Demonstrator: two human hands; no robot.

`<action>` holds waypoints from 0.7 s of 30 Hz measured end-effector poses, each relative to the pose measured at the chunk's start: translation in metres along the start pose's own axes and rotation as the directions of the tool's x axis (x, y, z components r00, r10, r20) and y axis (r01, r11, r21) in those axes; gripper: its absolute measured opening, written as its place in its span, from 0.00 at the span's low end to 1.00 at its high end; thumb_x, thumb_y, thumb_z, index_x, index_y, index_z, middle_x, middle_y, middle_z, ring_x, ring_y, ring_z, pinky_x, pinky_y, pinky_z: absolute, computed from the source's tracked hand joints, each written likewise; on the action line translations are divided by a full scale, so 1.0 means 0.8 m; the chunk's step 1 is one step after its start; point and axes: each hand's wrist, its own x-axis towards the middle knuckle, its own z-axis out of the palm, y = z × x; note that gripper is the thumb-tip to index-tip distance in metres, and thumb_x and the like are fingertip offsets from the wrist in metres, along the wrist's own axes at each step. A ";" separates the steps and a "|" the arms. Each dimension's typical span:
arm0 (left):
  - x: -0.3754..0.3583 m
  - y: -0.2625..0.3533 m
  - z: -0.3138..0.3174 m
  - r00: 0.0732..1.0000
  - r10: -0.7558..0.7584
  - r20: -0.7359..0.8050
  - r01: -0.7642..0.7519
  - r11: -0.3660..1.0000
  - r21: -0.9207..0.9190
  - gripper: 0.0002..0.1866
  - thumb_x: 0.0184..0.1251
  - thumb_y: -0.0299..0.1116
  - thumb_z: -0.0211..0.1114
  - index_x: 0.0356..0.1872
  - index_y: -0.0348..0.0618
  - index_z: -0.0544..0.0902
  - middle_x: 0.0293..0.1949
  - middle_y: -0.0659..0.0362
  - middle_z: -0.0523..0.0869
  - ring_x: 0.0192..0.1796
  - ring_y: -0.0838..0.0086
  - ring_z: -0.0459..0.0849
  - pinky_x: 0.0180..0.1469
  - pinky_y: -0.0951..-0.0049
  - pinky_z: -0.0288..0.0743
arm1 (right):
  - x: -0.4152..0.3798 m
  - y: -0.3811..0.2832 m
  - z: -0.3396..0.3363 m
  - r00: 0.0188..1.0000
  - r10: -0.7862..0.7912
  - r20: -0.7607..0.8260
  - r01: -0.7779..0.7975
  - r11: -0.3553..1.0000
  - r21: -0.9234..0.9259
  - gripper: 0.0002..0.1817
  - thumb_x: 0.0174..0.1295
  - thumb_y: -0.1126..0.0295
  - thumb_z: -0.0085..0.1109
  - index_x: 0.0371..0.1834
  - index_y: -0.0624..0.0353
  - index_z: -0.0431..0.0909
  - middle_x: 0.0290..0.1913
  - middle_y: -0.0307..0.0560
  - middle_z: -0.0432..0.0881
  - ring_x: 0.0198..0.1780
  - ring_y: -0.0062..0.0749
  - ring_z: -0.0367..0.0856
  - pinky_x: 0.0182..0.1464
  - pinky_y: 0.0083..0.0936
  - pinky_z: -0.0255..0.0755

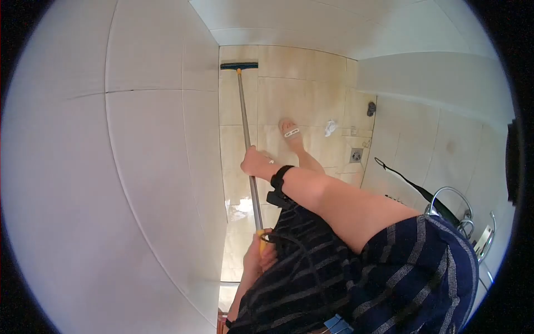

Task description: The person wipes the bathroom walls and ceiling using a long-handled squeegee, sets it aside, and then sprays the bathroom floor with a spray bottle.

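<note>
A long metal pole (245,114) runs down the left part of the tiled floor, with a dark flat floor-brush head (247,65) at its far end by the left wall. My right hand (255,161) is wrapped round the middle of the pole, a black band on its wrist. Lower down, my left hand (259,253) closes round the yellow handle end (261,239), close to my striped clothing. The brush head lies on the floor tiles.
A crumpled white piece (330,128) lies right of my sandalled foot (290,131). Beyond are a floor drain (356,156) and a small dark object (371,108). Walls rise at left and back; metal rails (453,192) and a black strap (409,182) are at right.
</note>
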 end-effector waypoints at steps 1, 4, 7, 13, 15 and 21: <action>-0.008 0.002 0.016 1.000 -0.006 -0.016 0.005 0.999 -0.054 0.18 0.74 0.48 0.40 0.53 0.51 0.70 0.14 0.68 0.62 0.12 0.84 0.59 0.11 0.85 0.53 | -0.008 -0.003 -0.012 0.997 -0.036 0.067 0.031 0.997 0.068 0.19 0.52 0.73 0.52 0.39 0.84 0.68 0.34 0.69 0.77 0.35 0.56 0.80 0.44 0.41 0.73; 0.013 0.038 0.067 0.990 0.045 -0.130 -0.045 0.999 0.005 0.19 0.73 0.48 0.43 0.53 0.48 0.69 0.18 0.68 0.63 0.13 0.85 0.57 0.12 0.84 0.52 | 0.032 -0.009 -0.051 0.994 0.046 0.103 -0.074 0.956 0.285 0.23 0.51 0.74 0.52 0.45 0.87 0.64 0.41 0.74 0.74 0.41 0.59 0.78 0.47 0.39 0.73; 0.037 0.061 0.109 1.000 -0.001 -0.030 0.001 1.000 -0.003 0.20 0.72 0.50 0.43 0.54 0.48 0.69 0.18 0.69 0.63 0.14 0.85 0.57 0.12 0.84 0.51 | 0.072 -0.009 -0.116 0.759 -0.242 0.604 0.581 0.670 -0.462 0.22 0.51 0.73 0.53 0.44 0.83 0.67 0.44 0.73 0.74 0.44 0.60 0.77 0.48 0.39 0.73; 0.054 0.056 0.123 0.986 -0.155 -0.063 0.167 0.941 0.294 0.18 0.72 0.48 0.43 0.50 0.47 0.69 0.19 0.66 0.64 0.14 0.85 0.57 0.13 0.85 0.51 | 0.091 0.177 -0.076 0.997 -0.072 -0.023 0.060 0.941 -0.333 0.09 0.50 0.73 0.52 0.32 0.65 0.80 0.38 0.57 0.81 0.43 0.48 0.80 0.42 0.37 0.73; 0.088 0.060 0.146 0.978 -0.202 -0.044 0.205 0.925 0.320 0.17 0.72 0.48 0.45 0.50 0.47 0.70 0.19 0.67 0.65 0.14 0.86 0.57 0.13 0.85 0.51 | 0.107 0.256 -0.086 0.988 -0.122 0.095 0.146 0.939 -0.313 0.09 0.53 0.71 0.52 0.32 0.61 0.82 0.39 0.53 0.82 0.46 0.41 0.80 0.44 0.37 0.72; 0.064 0.051 0.147 0.977 -0.114 -0.183 0.182 0.890 0.418 0.20 0.70 0.50 0.49 0.54 0.49 0.70 0.19 0.68 0.67 0.13 0.86 0.58 0.11 0.85 0.50 | 0.048 0.211 -0.090 0.935 -0.355 0.000 0.314 0.827 -0.467 0.08 0.51 0.67 0.55 0.22 0.56 0.83 0.26 0.52 0.82 0.35 0.44 0.81 0.38 0.36 0.70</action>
